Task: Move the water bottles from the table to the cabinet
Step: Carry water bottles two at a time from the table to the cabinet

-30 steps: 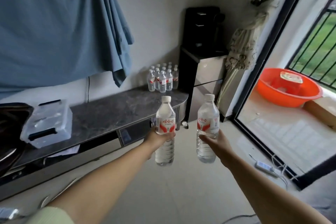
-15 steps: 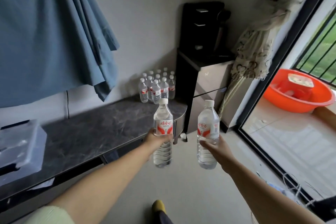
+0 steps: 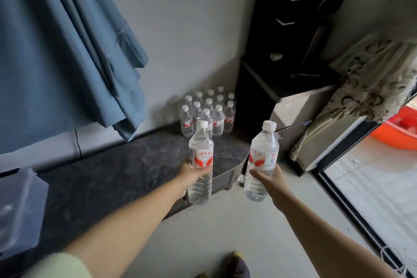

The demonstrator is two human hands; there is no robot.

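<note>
At 9 o'clock a clear bin (image 3: 19, 207) sits on the dark cabinet top (image 3: 108, 178), under a blue cloth (image 3: 56, 52) hanging from 10 to 11 o'clock. The left hand (image 3: 191, 172) grips the left bottle (image 3: 200, 165) around its middle, upright over the top's front edge; its red-and-white label carries red Chinese characters, "哇哈哈" as far as they can be read. Behind it, at 12 o'clock, the cluster (image 3: 207, 113) of white-capped bottles stands against the wall at the top's far right end, just beside the black stand (image 3: 255, 106). The right hand (image 3: 268, 179) holds the right bottle (image 3: 261, 162), tilted with its cap leaning right, over the floor (image 3: 225, 232) past the top's rounded corner; its label shows the same red print plus small blue writing too fine to read. At 2 o'clock a patterned curtain (image 3: 370, 79) hangs; at 3 o'clock is an orange basin (image 3: 397, 135).

Compared with half a second ago, the cluster looks nearer, the bin has slid further off the left edge, and the right bottle leans more. Bare top lies between the left bottle and the cluster.
</note>
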